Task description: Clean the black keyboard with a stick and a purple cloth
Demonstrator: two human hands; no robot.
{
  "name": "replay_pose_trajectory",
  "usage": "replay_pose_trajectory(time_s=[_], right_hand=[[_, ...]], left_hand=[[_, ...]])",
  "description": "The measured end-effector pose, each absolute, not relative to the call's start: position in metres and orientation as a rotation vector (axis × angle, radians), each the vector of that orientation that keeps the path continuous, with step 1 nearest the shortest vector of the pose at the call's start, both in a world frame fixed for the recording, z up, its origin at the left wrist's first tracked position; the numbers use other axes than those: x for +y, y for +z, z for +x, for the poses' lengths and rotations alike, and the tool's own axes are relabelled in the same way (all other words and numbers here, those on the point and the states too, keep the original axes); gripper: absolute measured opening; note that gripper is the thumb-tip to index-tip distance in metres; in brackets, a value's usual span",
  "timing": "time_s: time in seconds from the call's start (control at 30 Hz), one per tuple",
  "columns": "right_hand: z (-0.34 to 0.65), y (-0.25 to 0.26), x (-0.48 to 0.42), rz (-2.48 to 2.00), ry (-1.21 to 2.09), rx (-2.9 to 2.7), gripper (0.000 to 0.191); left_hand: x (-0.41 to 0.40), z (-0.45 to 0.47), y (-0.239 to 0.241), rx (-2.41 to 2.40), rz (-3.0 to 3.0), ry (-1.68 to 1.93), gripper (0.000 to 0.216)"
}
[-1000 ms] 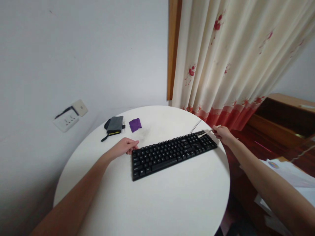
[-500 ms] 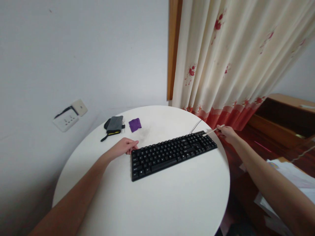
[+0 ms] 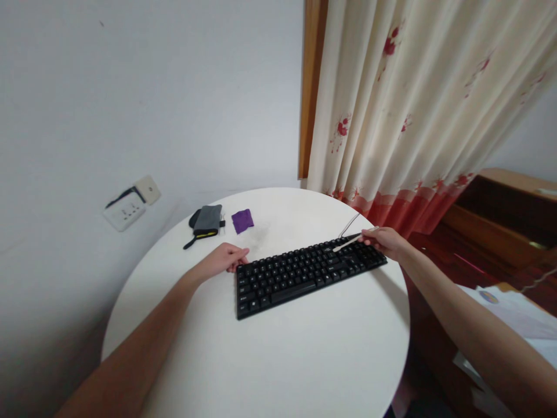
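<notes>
1. While the keyboard (image 3: 287, 280) is lying on the white table (image 3: 304, 354), the right hand (image 3: 385, 240) is gripping a stick (image 3: 349, 242) between thumb and fingers.
2. Pale and thin, the stick is slanting over the keyboard's far right part, its broader end pointing left and down. Whether that end is touching the keys cannot be told.
3. At the keyboard's far left corner, the left hand (image 3: 223, 259) is resting with fingers curling and thumb extending over them. Whether they are gripping the edge cannot be told.
4. The black keyboard is sitting at a slant, its right end lying farther from the viewer and near the table's right edge.
5. Behind it, a thin cable (image 3: 348, 224) is running toward the table's rim.
6. Beyond the left hand, a purple cloth (image 3: 242, 221) is lying just right of a grey pouch (image 3: 208, 220), which is showing yellow trim and a black strap.
7. A grey smudge (image 3: 260, 235) is marking the table between cloth and keyboard.
8. Behind the table, a flowered curtain (image 3: 369, 116) is hanging; papers (image 3: 517, 316) are lying at the right.
</notes>
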State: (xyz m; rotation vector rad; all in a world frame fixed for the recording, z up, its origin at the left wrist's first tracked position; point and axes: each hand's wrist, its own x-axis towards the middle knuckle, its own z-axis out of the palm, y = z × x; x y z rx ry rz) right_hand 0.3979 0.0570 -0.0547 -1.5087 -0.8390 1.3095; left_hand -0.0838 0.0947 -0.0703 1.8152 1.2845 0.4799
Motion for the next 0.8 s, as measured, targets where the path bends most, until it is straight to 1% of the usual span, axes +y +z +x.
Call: replay_pose_trajectory(time_s=[0.2, 0.43, 0.57, 0.67, 0.8], right_hand=[[0.388, -0.053, 0.048, -1.478, 1.304, -0.783, 0.024], [0.370, -0.064, 0.046, -1.450, 1.314, -0.766, 0.020], [0.341, -0.064, 0.043, -1.407, 1.352, -0.812, 0.015], [0.311, -0.063, 0.038, -1.375, 1.354, -0.845, 0.015], [0.268, -0.061, 0.032, -1.371, 1.261, -0.866, 0.014]], left_hand=[[0.094, -0.083, -0.070, 1.287, 1.825, 0.485, 0.056], [0.093, -0.084, -0.070, 1.261, 1.820, 0.501, 0.055], [0.093, -0.084, -0.070, 1.268, 1.814, 0.501, 0.055], [0.092, -0.085, -0.071, 1.269, 1.808, 0.507, 0.053], [0.092, -0.085, -0.073, 1.268, 1.824, 0.508, 0.054]])
